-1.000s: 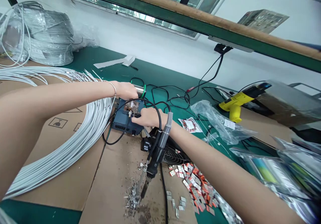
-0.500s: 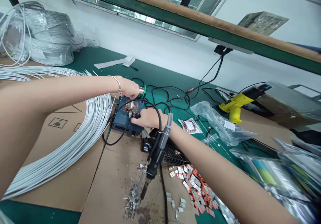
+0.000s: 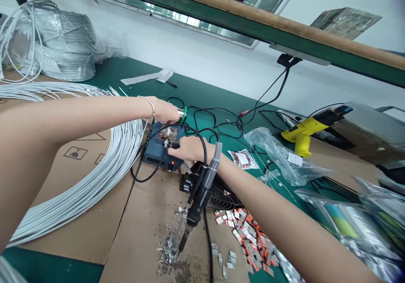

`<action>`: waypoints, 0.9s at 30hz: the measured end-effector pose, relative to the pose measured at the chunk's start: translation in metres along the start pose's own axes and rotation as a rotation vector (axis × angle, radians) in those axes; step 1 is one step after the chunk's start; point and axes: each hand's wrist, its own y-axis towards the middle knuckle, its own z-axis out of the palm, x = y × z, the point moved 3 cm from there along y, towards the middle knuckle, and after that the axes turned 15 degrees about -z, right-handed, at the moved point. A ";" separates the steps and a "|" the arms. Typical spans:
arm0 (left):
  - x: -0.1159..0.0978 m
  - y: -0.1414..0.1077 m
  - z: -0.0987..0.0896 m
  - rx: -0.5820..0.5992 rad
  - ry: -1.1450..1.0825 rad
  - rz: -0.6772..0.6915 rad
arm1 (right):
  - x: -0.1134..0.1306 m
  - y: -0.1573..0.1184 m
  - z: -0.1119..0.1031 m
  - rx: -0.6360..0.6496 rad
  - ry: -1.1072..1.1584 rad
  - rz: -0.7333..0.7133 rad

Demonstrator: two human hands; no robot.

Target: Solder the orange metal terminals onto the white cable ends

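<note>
My left hand (image 3: 166, 112) is closed over a silver spool with a green rim (image 3: 183, 115), at the back of a dark blue soldering station (image 3: 155, 155). Its fingertips are partly hidden. At the station's right side is my right hand (image 3: 191, 148), thumb pointing left near the cable plug (image 3: 166, 144); its other fingers are out of sight. A small red light (image 3: 172, 163) glows on the station's front. Before my right forearm, a black soldering iron (image 3: 201, 196) points tip down in a holder, above a heap of solder scraps (image 3: 167, 249).
A large coil of white cable (image 3: 104, 181) lies on cardboard at left, with wrapped coils (image 3: 68, 46) behind. Small orange and grey pieces (image 3: 253, 236) are scattered front right. A yellow heat gun (image 3: 303, 135), plastic bags (image 3: 284, 160) and black cords (image 3: 234, 122) occupy the right.
The red light on the station's front, dim before, now glows. The whole view has shifted slightly; both hands keep their places at the station.
</note>
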 end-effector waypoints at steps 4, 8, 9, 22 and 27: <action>-0.002 -0.004 0.001 0.031 0.158 0.059 | -0.001 0.000 0.001 0.013 0.005 -0.007; -0.004 -0.008 0.001 -0.014 0.230 0.145 | -0.003 0.001 0.003 0.025 0.008 -0.020; -0.005 -0.008 0.002 -0.027 0.239 0.163 | -0.003 0.001 0.003 0.027 0.009 -0.022; 0.002 -0.003 0.014 -0.150 0.288 0.276 | -0.005 0.003 0.005 0.032 0.018 -0.029; 0.003 -0.003 0.015 -0.151 0.353 0.274 | -0.005 0.002 0.004 0.027 0.026 -0.021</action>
